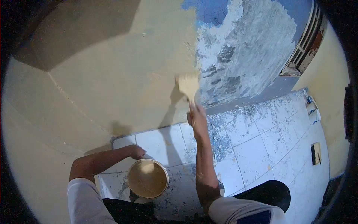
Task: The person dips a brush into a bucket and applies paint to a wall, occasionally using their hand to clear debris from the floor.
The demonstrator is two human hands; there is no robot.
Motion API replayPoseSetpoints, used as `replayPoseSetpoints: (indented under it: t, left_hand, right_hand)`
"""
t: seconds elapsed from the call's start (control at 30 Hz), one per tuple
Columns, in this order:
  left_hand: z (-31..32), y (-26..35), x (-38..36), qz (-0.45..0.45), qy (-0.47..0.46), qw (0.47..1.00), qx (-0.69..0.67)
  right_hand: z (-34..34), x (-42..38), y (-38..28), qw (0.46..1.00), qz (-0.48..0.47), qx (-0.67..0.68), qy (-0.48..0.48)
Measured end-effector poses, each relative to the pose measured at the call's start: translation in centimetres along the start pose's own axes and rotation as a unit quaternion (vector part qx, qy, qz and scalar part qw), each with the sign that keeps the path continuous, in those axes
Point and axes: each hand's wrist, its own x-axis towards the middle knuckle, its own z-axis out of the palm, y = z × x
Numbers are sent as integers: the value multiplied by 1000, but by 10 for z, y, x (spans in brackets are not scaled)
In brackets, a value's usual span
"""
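Crouched at the foot of a wall, I grip the rim of a paint bucket (148,178) in my left hand (135,151), fingers closed on its far edge; the bucket hangs low over the floor, close to my knees, its cream paint showing inside. Held by the rim alone, it could tip and spill onto the floor tiles (257,149) if my wrist sags. To the right, my right hand (196,116) is clenched around the handle of a wide paintbrush (188,86), bristles pressed to the wall where fresh cream paint (112,74) meets the scraped blue-grey patch (246,48). A loaded brush could drip down my forearm or leave a ragged edge. White tiles are littered with paint flakes; farther right, a louvred vent (304,44) and a small box (316,153) sit by the yellow side wall.
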Motion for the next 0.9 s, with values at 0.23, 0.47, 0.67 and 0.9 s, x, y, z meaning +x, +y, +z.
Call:
replayPoseSetpoints:
  t: [0.23, 0.47, 0.67, 0.9]
  left_hand:
    - [8, -3, -7, -17, 15, 999, -24]
    - [23, -23, 10, 39, 49, 998, 1]
    - [1, -6, 4, 13, 40, 999, -14]
    - [-7, 6, -9, 18, 43, 999, -24]
  right_hand:
    - [0, -36, 15, 990, 68, 117, -36]
    - [0, -2, -161, 967, -8, 255, -15]
    - [-17, 15, -221, 948, -143, 280, -44]
    - [-8, 13, -81, 992, -14, 126, 22]
